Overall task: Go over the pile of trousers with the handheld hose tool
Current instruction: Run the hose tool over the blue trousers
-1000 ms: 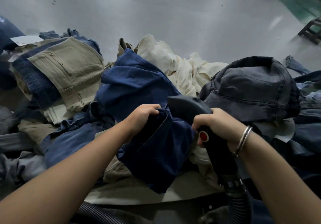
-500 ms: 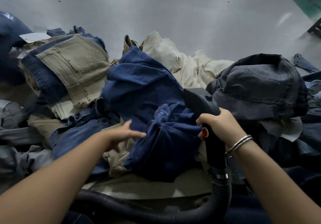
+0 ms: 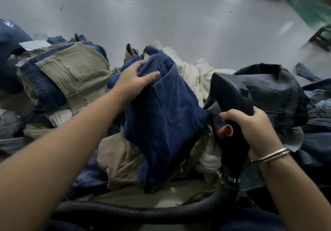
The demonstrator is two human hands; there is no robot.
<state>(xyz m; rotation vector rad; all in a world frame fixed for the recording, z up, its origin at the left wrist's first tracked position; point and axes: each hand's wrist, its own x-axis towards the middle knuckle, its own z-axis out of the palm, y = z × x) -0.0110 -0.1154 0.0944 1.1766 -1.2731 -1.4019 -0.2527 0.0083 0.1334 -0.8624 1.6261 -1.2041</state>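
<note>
Since a moment ago the left hand (image 3: 137,80) has left the lower folds and gone up to the top of the dark blue trousers (image 3: 166,123), where its fingers (image 3: 152,75) now curl over the upper edge and grip the denim, thumb tucked behind the fold. Those trousers hang down the middle of the pile, back pocket facing up. On the other side, the right hand (image 3: 250,128) is wrapped tight around the handle of the black hose tool (image 3: 231,105), thumb just beside the red button (image 3: 228,130); the tool's broad head sits against the dark grey trousers (image 3: 279,94) and just beside the blue ones. Silver bangles (image 3: 274,155) circle that wrist. From the handle a ribbed black hose (image 3: 143,211) loops back across the near edge. Khaki trousers (image 3: 71,73) lie left, cream cloth (image 3: 193,69) behind, with grey floor (image 3: 179,15) beyond.
</note>
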